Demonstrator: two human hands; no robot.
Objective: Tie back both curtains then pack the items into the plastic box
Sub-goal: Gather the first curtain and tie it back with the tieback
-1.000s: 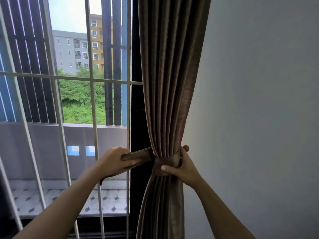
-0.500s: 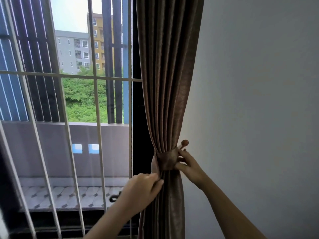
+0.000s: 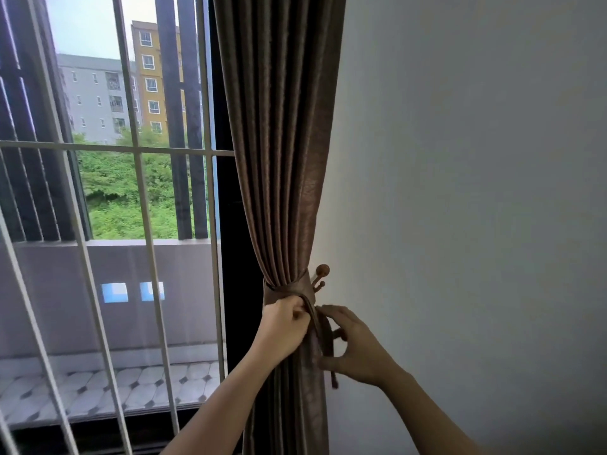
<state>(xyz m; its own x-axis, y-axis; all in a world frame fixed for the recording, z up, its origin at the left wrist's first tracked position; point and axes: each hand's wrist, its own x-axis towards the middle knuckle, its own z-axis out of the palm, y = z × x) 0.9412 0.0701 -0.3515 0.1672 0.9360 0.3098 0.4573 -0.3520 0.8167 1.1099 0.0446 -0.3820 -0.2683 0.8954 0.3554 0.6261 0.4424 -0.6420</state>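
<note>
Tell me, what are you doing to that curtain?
A person is tying back the brown pleated fabric curtain beside the barred window. A matching brown fabric band is wrapped round it by the round-knobbed wooden wall hook. The left hand grips the band; the right hand holds its loose hanging end.

Curtain (image 3: pixel 282 159) cropped top and bottom
The tieback (image 3: pixel 287 292) hides the hook's (image 3: pixel 321 273) base; the left hand's (image 3: pixel 283 331) fingertips vanish under it.

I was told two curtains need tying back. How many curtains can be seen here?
1. The brown curtain hangs between the window bars and the white wall, cinched by a tie-back that the left hand and right hand hold. Any second curtain lies outside this view.
</note>
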